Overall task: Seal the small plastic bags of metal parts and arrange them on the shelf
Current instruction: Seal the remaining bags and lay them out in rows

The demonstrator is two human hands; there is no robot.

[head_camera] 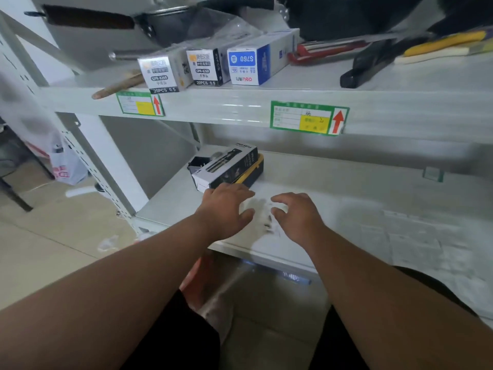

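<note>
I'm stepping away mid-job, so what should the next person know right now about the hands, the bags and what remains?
Left hand: open, fingers spread, over the lower shelf, holding nothing clearly.
Right hand: open, fingers curled, beside it.
Small plastic bags: blurred clear heap on the shelf between both hands; seal state cannot be told.
Black box: just behind the left hand.
Done: bags are on the shelf.
Left: check seals, arrange them neatly.

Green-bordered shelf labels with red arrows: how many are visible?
2. Both are on the upper shelf's front edge: one at left, one further right. Others may lie outside the frame.
</note>
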